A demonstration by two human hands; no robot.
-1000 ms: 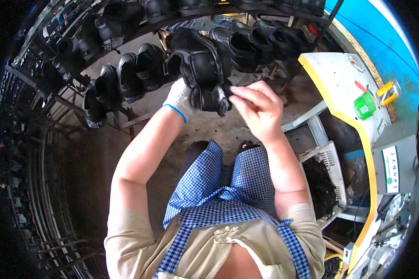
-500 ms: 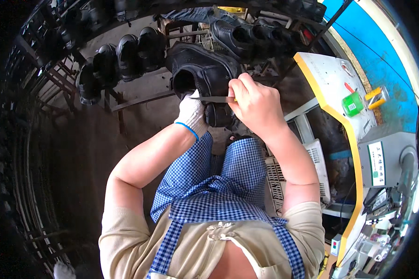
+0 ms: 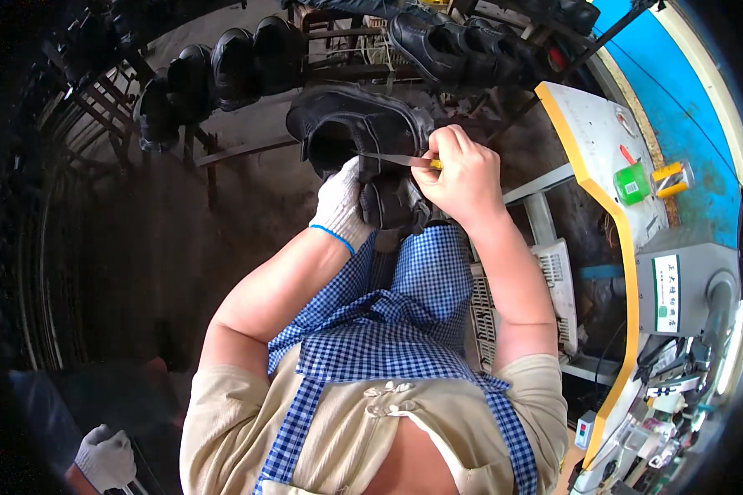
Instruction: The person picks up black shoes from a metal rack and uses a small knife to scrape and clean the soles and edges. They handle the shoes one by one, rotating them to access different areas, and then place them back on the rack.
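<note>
My left hand [image 3: 341, 200], in a white knit glove with a blue cuff, grips a black shoe [image 3: 384, 124] in front of my lap. The shoe's dark opening faces up. Below it, beside the glove, is another black shoe-like piece [image 3: 385, 204]; I cannot tell whether the two are joined. My bare right hand [image 3: 464, 175] is closed around the yellow handle of a thin knife [image 3: 395, 158]. The blade points left across the shoe, its tip close to the gloved fingers at the edge of the opening. My left fingertips are partly hidden by the shoe.
Black shoes line a dark rack at the far left [image 3: 234, 70] and far right [image 3: 428, 49]. To my right stands a white table [image 3: 590, 132] with a yellow edge, holding a green container [image 3: 631, 184] and a grey machine [image 3: 689, 285]. Another person's gloved hand [image 3: 106, 458] shows at lower left.
The shoe has tilted and shifted slightly, and the blade now slants across its edge. Another person's gloved hand and sleeve have come further into view at lower left.
</note>
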